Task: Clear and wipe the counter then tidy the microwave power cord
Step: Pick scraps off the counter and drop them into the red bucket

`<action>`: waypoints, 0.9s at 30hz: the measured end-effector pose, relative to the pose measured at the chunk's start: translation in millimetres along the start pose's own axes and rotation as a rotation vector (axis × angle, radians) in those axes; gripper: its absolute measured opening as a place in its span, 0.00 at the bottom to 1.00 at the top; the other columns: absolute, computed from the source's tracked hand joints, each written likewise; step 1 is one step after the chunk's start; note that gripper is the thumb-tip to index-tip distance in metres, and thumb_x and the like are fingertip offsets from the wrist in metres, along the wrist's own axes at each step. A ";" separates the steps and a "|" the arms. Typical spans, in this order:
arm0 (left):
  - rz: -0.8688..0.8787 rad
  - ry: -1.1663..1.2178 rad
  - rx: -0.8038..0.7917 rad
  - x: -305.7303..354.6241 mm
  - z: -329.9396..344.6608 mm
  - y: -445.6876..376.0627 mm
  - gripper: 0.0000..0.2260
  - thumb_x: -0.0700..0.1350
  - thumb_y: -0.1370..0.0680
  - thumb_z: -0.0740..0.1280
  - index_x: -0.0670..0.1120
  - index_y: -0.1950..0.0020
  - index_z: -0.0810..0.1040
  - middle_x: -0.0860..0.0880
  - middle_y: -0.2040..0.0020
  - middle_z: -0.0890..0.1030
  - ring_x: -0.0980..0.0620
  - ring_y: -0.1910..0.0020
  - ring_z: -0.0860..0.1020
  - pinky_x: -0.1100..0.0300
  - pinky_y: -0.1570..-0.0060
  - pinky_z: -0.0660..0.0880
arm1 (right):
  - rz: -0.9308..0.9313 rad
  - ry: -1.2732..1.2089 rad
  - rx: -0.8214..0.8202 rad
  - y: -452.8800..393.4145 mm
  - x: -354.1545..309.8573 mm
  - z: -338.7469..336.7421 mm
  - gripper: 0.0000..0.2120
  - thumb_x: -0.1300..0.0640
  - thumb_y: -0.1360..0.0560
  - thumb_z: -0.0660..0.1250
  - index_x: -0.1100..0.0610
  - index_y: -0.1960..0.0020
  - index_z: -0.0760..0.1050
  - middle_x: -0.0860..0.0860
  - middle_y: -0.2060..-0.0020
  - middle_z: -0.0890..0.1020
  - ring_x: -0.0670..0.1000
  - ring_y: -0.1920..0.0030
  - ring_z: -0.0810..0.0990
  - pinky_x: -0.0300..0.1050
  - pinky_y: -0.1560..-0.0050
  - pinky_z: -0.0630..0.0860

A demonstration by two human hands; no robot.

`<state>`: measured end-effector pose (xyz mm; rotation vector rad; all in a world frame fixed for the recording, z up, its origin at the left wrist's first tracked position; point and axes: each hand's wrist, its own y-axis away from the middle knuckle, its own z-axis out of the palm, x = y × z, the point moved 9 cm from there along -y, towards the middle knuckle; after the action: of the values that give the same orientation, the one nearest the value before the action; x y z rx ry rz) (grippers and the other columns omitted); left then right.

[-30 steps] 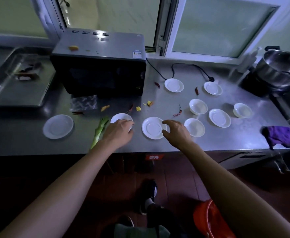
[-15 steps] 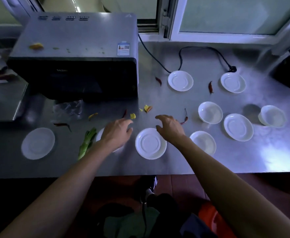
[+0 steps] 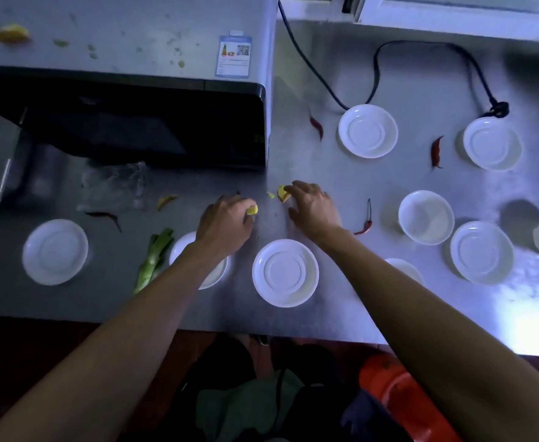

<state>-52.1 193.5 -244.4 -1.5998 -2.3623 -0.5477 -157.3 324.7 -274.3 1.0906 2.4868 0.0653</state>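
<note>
**Yellow scraps being picked from a littered steel counter**

At the far left of the counter (image 3: 389,186) a white saucer (image 3: 55,252) is set near the front edge, with a dark dried chilli (image 3: 105,216) and a crumpled clear plastic bag (image 3: 113,186) behind it. The microwave (image 3: 127,74) is placed at the back left, its grey top spotted with food bits, among them an orange-yellow scrap (image 3: 10,33). A green leek stalk (image 3: 155,260) is laid beside a second saucer (image 3: 217,272), which is partly covered by the left forearm.

The left hand (image 3: 226,223) is lowered to the counter just in front of the microwave, its fingers curled and a small yellow scrap (image 3: 252,209) pinched at the fingertips. A tiny yellow fragment (image 3: 270,195) is seen between the two hands. The right hand (image 3: 314,207) is stretched forward with fingers bent, their tips touching a larger yellow peel (image 3: 282,193); whether it is actually gripped cannot be told. A saucer (image 3: 285,272) is set near the front edge below both hands.

Further right, red chillies (image 3: 316,124) are scattered among more white saucers and small bowls (image 3: 426,216). The black power cord (image 3: 421,46) is run from behind the microwave across the back of the counter, looped loosely, its plug (image 3: 499,109) lying just behind the back right saucer (image 3: 492,143).
</note>
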 end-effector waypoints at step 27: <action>0.054 -0.170 -0.086 -26.9 42.9 -36.6 0.12 0.47 0.23 0.68 0.49 0.40 0.80 0.48 0.45 0.79 0.45 0.41 0.71 0.49 0.45 0.67 | 0.013 -0.070 0.116 -37.5 -17.8 22.4 0.08 0.57 0.25 0.70 0.56 0.47 0.82 0.56 0.50 0.80 0.61 0.49 0.77 0.55 0.52 0.74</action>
<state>-75.4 177.3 -300.1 -1.8090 -2.4371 -0.5284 -163.7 283.3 -296.1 1.1355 2.4474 -0.1127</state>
